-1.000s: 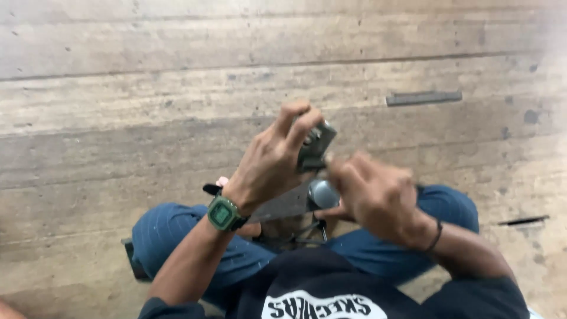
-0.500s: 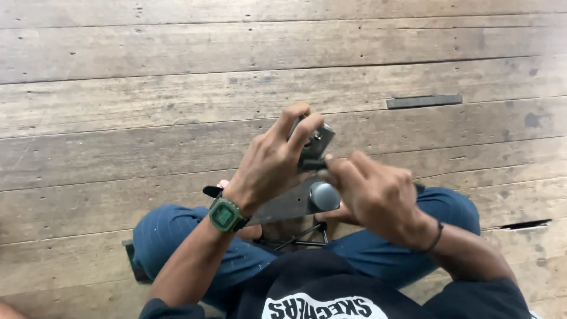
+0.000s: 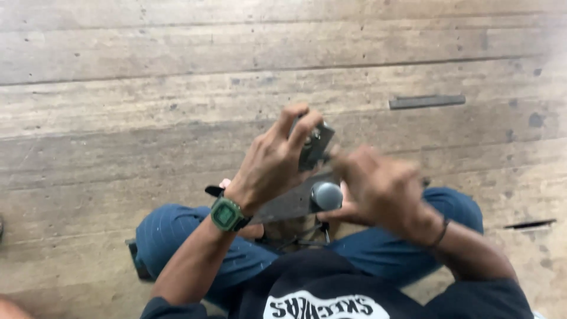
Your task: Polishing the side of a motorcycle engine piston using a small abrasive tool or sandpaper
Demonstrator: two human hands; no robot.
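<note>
the person sits on a worn wooden floor point(image 3: 147, 136) with knees apart in blue trousers, both hands raised over the lap. the left hand point(image 3: 274, 162) has its fingers point(image 3: 301, 127) curled over the top of a small dark metal part point(image 3: 315, 145), gripping it from above; a green square wristwatch point(image 3: 226, 215) sits on that wrist. the metal part stands at the upper end of a flat grey metal plate point(image 3: 289, 204) that slopes down toward the left knee. just below and to the right of the part, a rounded grey knob point(image 3: 326, 195) shows on the plate. the right hand point(image 3: 381, 189) is blurred; it is cupped around the knob's right side with the thumb under it, touching or nearly so, and i cannot tell whether its fingers are clamped on anything. a thin dark band circles the right wrist. well apart on the floor, a flat dark metal strip point(image 3: 426, 101) lies up to the right, and a thin dark sliver point(image 3: 530, 224) lies near the right knee.
</note>
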